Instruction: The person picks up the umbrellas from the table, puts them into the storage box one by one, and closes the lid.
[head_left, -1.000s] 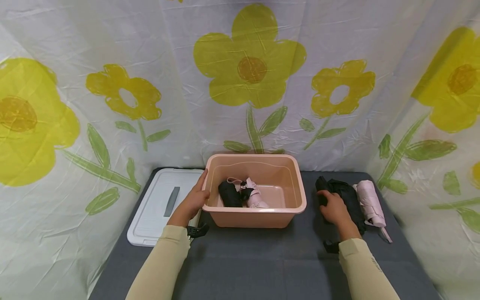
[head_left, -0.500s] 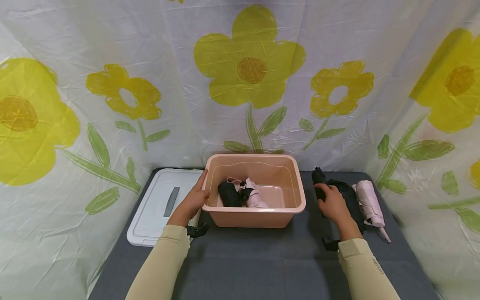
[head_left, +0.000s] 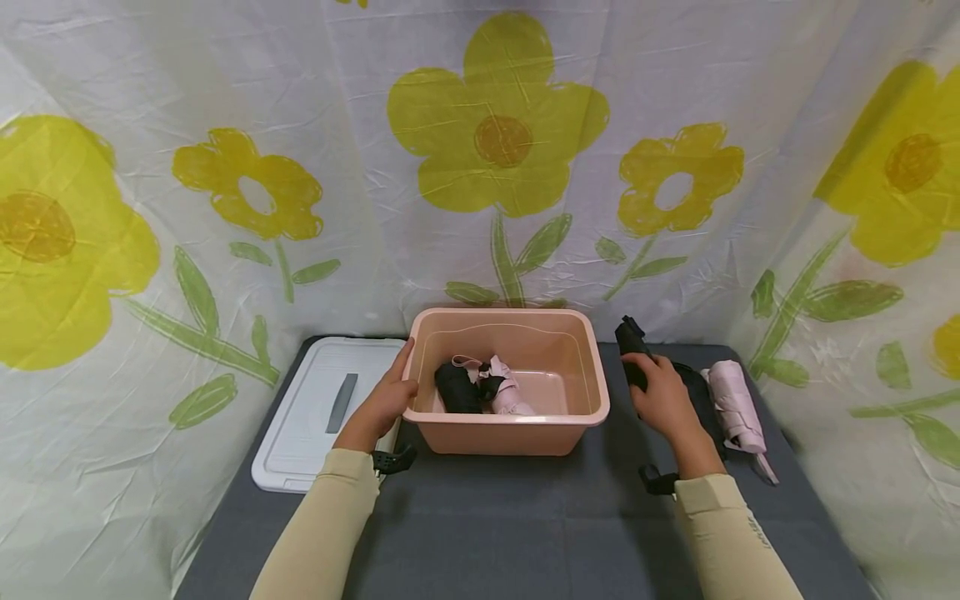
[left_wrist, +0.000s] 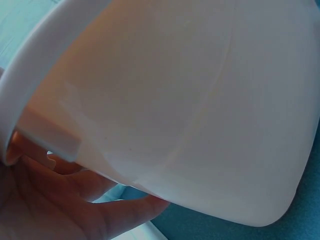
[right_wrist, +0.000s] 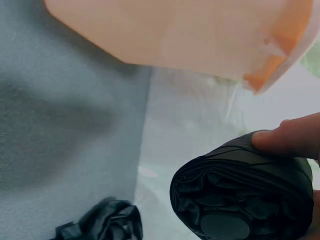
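Evidently the right hand [head_left: 660, 400] pinches a folded black umbrella [head_left: 632, 342] between thumb and fingers, above the table [head_left: 487, 533] near its back edge. The left hand [head_left: 384, 406] grips the left rim of a peach tub [head_left: 510, 435] holding a black bundle [head_left: 456, 387] and a pink umbrella [head_left: 508, 393]. A dark umbrella [head_left: 703, 400] and a rolled pink one [head_left: 737, 408] lie near the table's right edge, a white lid [head_left: 300, 425] at its left. Lettering on the right sleeve [head_left: 735, 546] is too small to read.

A black, rolled, cylindrical fabric umbrella [right_wrist: 240, 187] is held tilted beside an upright, open-topped, peach-pink rectangular plastic bin [head_left: 491, 437].
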